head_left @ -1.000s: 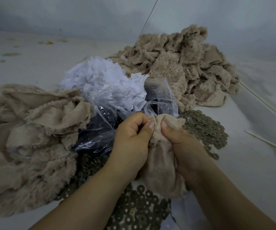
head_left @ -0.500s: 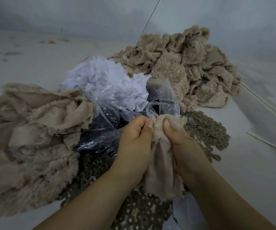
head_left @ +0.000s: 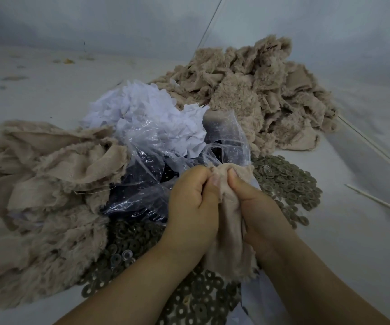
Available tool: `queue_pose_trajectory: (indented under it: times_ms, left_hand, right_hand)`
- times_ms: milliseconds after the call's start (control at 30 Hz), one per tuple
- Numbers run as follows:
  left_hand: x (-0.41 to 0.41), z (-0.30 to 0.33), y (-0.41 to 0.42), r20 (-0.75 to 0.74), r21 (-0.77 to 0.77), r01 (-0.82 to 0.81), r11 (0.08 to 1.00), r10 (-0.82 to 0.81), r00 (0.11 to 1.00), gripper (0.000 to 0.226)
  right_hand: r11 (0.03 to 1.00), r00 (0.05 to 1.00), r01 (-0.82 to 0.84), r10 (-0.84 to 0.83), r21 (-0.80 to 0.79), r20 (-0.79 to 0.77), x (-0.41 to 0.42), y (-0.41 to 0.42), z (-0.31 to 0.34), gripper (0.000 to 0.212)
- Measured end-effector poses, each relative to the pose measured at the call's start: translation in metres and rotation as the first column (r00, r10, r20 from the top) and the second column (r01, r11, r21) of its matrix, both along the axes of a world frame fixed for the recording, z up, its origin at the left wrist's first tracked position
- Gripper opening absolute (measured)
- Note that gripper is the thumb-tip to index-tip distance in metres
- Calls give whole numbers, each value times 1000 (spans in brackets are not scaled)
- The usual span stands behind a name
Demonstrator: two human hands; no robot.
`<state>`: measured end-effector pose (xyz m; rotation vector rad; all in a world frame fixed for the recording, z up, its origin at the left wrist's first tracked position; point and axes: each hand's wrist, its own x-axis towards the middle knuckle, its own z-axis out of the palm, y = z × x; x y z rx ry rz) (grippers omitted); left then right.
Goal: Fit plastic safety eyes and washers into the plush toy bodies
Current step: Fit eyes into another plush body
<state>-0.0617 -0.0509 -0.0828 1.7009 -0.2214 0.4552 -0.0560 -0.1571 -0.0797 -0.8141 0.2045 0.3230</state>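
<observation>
Item: beige inside-out plush toy body point(head_left: 229, 233), held above loose grey-green plastic washers point(head_left: 287, 181) at the near edge of the pale tabletop point(head_left: 365, 242). Left hand point(head_left: 191, 207) and right hand point(head_left: 257, 207) both pinched its top fold. Advice: keep thumbs close, press squarely until the washer seats; eye itself not visible.

plush body point(head_left: 227, 233) matt beige cloth, fuzzy edges; bag point(head_left: 151, 160) glossy clear plastic, crinkled; washers point(head_left: 287, 181) dull grey.

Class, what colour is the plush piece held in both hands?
Light beige, or tan: the plush piece shows best in the head view, the only one here.
</observation>
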Motion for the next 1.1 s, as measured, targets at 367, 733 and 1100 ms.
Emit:
queue_pose_trajectory:
  times_ms: [367,733,1100]
  left_hand:
    - [4,3,5,-132,-247,113,962,-149,980,34]
    - [10,8,13,-159,-302,231,925,-287,945,38]
    - [9,9,12,-161,-341,175,924,-241,957,44]
  right_hand:
    - [995,997,35,-28,-97,69,-3,-1,6,36]
    - [972,980,61,-15,-226,200,-10,0,10,48]
    - [989,980,-35,62,-147,187,-11,-3,14,27]
